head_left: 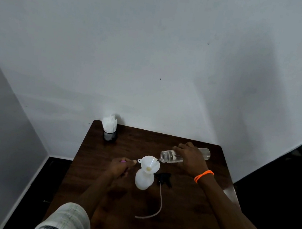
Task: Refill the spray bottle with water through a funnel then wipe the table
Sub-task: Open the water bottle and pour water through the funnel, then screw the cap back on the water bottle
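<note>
A white spray bottle (144,181) stands upright on the dark wooden table (181,213) with a white funnel (150,163) seated in its neck. My right hand (190,160) grips a clear water bottle (171,156) tipped on its side, its open mouth at the funnel's right rim. My left hand (122,167) pinches the small tab on the funnel's left edge, and something small and pink shows between its curled fingers. The black spray head (164,178) with its long pale tube (159,203) lies on the table just right of the spray bottle.
A black mesh holder stuffed with white tissues (109,128) stands at the table's far left corner against the white wall (153,57). The table's edges drop to a dark floor on the left and right.
</note>
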`<action>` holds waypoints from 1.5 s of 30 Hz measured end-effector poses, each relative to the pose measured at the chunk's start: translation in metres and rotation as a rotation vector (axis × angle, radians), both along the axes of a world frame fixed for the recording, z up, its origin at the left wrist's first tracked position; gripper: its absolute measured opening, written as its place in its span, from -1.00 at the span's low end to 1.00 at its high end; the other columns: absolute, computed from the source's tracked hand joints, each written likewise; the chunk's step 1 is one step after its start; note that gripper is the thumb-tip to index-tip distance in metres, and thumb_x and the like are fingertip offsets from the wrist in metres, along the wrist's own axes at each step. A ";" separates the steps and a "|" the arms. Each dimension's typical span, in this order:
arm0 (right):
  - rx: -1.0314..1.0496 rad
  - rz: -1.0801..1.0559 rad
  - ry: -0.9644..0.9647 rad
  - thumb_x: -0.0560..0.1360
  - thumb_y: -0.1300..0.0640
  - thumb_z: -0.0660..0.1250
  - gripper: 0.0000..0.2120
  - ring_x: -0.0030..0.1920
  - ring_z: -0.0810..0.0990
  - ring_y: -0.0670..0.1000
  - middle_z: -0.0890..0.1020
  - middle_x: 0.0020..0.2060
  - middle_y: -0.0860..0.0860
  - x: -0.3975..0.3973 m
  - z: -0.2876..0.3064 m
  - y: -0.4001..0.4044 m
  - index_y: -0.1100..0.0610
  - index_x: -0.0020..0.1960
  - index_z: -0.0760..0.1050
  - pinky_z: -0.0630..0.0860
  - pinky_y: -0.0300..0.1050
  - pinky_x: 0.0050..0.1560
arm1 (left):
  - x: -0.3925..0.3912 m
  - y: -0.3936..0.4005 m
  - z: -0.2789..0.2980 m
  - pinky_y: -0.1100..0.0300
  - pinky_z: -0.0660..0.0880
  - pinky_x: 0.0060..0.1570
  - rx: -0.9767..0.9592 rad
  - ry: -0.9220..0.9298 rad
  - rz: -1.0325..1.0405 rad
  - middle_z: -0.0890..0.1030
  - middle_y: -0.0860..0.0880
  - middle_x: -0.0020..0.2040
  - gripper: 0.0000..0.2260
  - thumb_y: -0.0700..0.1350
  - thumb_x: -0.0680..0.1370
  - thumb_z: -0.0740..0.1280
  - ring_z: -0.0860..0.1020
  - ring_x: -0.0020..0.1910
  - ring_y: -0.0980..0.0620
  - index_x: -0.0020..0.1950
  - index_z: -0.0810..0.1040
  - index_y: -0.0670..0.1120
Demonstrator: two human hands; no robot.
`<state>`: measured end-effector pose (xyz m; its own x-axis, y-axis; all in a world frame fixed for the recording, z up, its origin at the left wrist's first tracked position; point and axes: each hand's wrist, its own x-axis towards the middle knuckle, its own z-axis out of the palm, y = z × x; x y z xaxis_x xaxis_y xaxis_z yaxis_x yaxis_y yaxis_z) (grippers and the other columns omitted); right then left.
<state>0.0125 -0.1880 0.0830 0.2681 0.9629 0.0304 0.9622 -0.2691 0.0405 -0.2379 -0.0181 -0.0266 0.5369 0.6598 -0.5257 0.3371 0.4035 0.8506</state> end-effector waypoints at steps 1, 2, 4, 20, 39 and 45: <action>-0.001 0.000 -0.004 0.21 0.07 0.57 -0.44 -0.04 0.55 0.09 0.65 -0.03 -0.06 0.000 0.000 0.000 0.02 0.21 0.61 0.52 0.00 -0.19 | 0.000 -0.001 0.000 0.22 0.36 -0.47 -0.019 0.000 0.009 0.52 -0.12 -0.37 -0.70 -0.05 0.45 0.54 0.41 -0.51 0.01 -0.06 0.64 -0.28; -0.001 0.000 -0.006 0.21 0.07 0.56 -0.44 -0.04 0.55 0.09 0.64 -0.04 -0.07 0.000 0.001 -0.001 0.01 0.20 0.61 0.52 0.00 -0.19 | -0.001 -0.001 0.000 0.20 0.41 -0.45 -0.046 0.000 0.024 0.52 -0.13 -0.37 -0.68 -0.03 0.45 0.55 0.42 -0.49 -0.01 -0.05 0.63 -0.28; -0.001 -0.001 -0.006 0.21 0.07 0.56 -0.44 -0.03 0.55 0.09 0.64 -0.03 -0.07 -0.001 0.001 -0.001 0.01 0.21 0.60 0.53 0.00 -0.17 | -0.003 -0.003 0.004 0.20 0.42 -0.47 -0.078 -0.004 0.063 0.52 -0.15 -0.35 -0.67 0.03 0.47 0.52 0.44 -0.50 -0.03 -0.08 0.64 -0.26; -0.022 -0.010 -0.021 0.27 0.06 0.53 -0.49 -0.02 0.54 0.09 0.64 -0.04 -0.07 -0.005 0.001 0.000 0.00 0.22 0.60 0.53 -0.01 -0.16 | -0.010 -0.002 0.008 -0.02 0.59 -0.16 -0.124 -0.007 0.252 0.59 -0.24 -0.18 -0.76 -0.09 0.58 0.36 0.57 -0.33 -0.10 0.07 0.57 -0.28; 0.055 -0.081 0.125 0.28 0.03 0.51 -0.39 0.05 0.51 0.11 0.64 0.10 -0.04 -0.017 -0.009 0.000 0.02 0.33 0.55 0.54 0.01 -0.03 | 0.000 0.009 0.031 0.11 0.64 0.01 0.167 -0.120 0.297 0.73 -0.04 -0.06 -0.67 -0.05 0.33 0.64 0.70 -0.02 -0.01 0.02 0.68 -0.06; 0.228 -0.094 0.303 0.25 0.04 0.56 -0.45 -0.04 0.54 0.08 0.67 0.01 -0.03 -0.017 -0.004 0.000 0.02 0.23 0.58 0.53 0.02 0.00 | 0.023 0.012 0.063 0.08 0.65 0.04 0.132 -0.257 0.334 0.71 -0.11 0.01 -0.55 -0.09 0.25 0.68 0.70 -0.01 -0.03 0.07 0.64 -0.09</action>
<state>-0.0047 -0.1877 0.0790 0.3845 0.9114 0.1468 0.8921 -0.3260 -0.3129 -0.2153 -0.0057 0.0361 0.3848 0.8719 -0.3029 -0.0226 0.3369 0.9413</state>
